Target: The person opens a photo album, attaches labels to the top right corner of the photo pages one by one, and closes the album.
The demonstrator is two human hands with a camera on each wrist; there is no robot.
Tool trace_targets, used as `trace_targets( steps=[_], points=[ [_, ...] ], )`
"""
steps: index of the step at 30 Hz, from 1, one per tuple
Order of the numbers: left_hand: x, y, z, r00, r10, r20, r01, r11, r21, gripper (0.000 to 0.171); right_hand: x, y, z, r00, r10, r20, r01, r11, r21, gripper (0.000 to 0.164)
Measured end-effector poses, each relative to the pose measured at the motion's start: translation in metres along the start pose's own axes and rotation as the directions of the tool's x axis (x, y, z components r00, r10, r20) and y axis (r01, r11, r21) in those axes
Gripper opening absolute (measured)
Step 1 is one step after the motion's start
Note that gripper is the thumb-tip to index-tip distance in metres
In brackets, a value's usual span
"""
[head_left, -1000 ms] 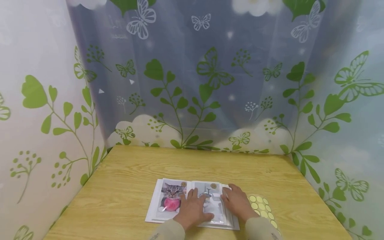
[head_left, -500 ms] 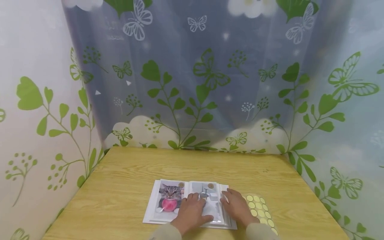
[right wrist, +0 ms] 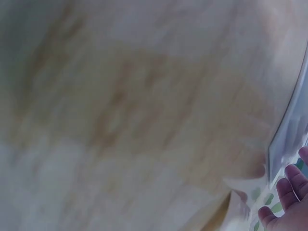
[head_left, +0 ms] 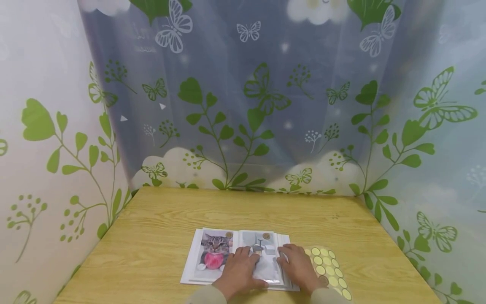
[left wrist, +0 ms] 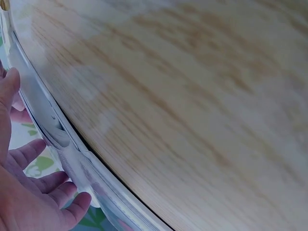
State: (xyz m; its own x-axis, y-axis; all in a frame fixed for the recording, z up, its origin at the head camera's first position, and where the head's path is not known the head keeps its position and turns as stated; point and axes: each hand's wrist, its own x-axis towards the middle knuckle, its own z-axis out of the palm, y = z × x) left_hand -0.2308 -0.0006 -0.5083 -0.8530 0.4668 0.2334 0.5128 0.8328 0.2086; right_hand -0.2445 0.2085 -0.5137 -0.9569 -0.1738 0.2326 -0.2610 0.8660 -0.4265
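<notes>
In the head view, a white album [head_left: 188,270] lies open on the table. Its left page shows a cat picture [head_left: 217,244] with a pink round shape. A pale grey picture [head_left: 270,264] fills the right page. My left hand [head_left: 238,270] rests across the middle of the album, fingers spread; the left wrist view shows its fingertips [left wrist: 79,204] at the pages. My right hand [head_left: 300,264] lies over the album's right edge with relaxed fingers, covering part of that edge. Neither hand grips anything.
A sheet of round yellow stickers [head_left: 332,270] lies right of the album, partly under the right wrist; its corner [right wrist: 236,211] curls up in the right wrist view. The wood-grain table [head_left: 152,219] meets butterfly-and-leaf printed curtains [head_left: 228,126] at the back and sides.
The head view has shifted slightly. Both hands' fingertips have drawn back a little toward the body over the album. The open pages look the same.
</notes>
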Motion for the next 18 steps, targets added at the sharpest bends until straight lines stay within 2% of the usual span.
trace_targets(
  steps=[6,12,18],
  points=[
    [-0.0011,-0.0015,-0.0008,1.000,0.012,0.001,-0.012,1.000,0.000,0.073,-0.0001,-0.0002,0.0019,1.000,0.028,0.011,-0.028,1.000,-0.005,0.029],
    [-0.0032,-0.0040,-0.0014,1.000,0.022,-0.009,-0.023,0.999,-0.041,0.070,0.0000,-0.0010,0.0033,0.998,0.057,0.033,-0.057,0.998,-0.003,0.030],
    [-0.0056,-0.0061,-0.0040,0.998,0.053,-0.033,-0.055,0.997,-0.053,0.065,-0.0003,0.0000,0.0047,0.999,0.050,0.022,-0.050,0.999,-0.004,0.030]
  ],
)
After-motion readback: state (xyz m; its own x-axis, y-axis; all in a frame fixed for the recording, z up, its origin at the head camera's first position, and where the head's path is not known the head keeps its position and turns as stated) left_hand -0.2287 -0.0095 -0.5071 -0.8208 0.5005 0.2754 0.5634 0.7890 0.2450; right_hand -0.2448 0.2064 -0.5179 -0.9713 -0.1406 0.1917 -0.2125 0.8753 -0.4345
